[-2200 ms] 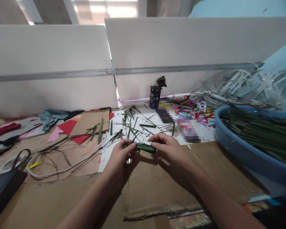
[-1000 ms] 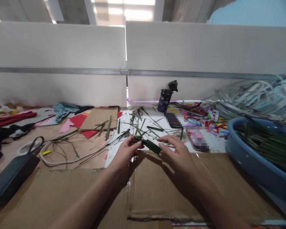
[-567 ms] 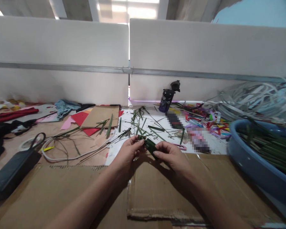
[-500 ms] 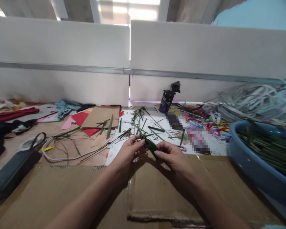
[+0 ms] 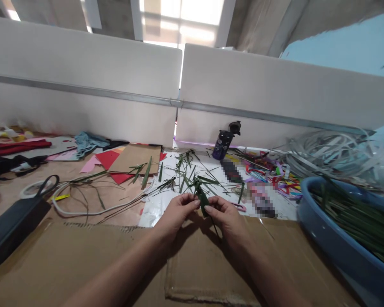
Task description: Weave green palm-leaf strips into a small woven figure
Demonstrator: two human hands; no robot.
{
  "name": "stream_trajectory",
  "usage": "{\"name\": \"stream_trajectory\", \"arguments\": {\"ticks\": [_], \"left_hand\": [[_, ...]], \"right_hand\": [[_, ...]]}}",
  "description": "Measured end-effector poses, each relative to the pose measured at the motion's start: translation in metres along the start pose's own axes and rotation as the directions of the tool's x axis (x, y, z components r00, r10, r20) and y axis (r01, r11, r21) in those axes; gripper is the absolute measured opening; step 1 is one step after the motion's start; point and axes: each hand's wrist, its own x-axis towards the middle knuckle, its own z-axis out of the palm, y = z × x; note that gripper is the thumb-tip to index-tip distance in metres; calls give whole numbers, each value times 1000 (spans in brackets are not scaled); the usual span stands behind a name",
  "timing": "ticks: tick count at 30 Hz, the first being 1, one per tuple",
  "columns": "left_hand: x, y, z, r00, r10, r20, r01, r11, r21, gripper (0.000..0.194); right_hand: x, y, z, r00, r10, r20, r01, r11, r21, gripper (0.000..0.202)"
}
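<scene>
Between my two hands is a green leaf piece, folded or woven, with thin strips sticking out of its far end. My left hand pinches it from the left with thumb and fingers. On the other side, my right hand grips its lower edge between thumb and forefinger. A thin strand hangs below toward the cardboard. Just beyond my hands, cut leaf scraps lie scattered over a white sheet. My fingers hide part of the piece.
At right stands a blue basin full of long green leaves. A dark bottle with its lid up is at the back, near colourful strips and coiled clear bands. A dark case lies at left.
The leaf piece has turned more upright, its strips now pointing away from me. Both hands have shifted slightly lower in view, and the camera has tilted a little.
</scene>
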Motion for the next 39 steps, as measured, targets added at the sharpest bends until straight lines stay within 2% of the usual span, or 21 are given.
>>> {"name": "stream_trajectory", "arguments": {"ticks": [5, 10, 18, 21, 24, 29, 31, 33, 36, 39], "left_hand": [[1, -1, -2, 998, 47, -52, -48, 998, -33, 26], [2, -2, -3, 1000, 22, 3, -22, 999, -33, 27], [-3, 0, 0, 999, 51, -13, -50, 999, 10, 27], [-3, -1, -1, 995, 95, -8, -94, 993, 67, 28], [-2, -4, -2, 990, 135, 29, -138, 982, 130, 30], [-3, -4, 1, 979, 182, 89, -195, 965, 173, 28], [-3, 0, 3, 973, 212, 93, -227, 951, 208, 27], [-3, 5, 6, 968, 226, 106, -243, 947, 208, 28], [-2, 11, 11, 978, 162, 133, -180, 974, 136, 31], [0, 15, 14, 975, 114, 190, -143, 979, 146, 34]], "right_hand": [[-2, 4, 0, 998, 58, 6, -58, 998, 8, 33], [-1, 9, 0, 996, 48, 76, -51, 998, 32, 31], [1, 8, -1, 999, 38, 22, -39, 998, 42, 34], [3, -4, -7, 993, -74, -95, 76, 997, 17, 33], [8, -23, -10, 958, -228, -174, 219, 973, -69, 35], [19, -41, -3, 965, -246, -89, 231, 961, -152, 31], [24, -40, 1, 966, -242, -94, 234, 968, -87, 33], [29, -37, 4, 976, -185, -111, 193, 979, 62, 37], [33, -33, 6, 996, -63, -64, 79, 957, 280, 44], [33, -31, 6, 999, -42, 3, 39, 936, 349, 43]]}}
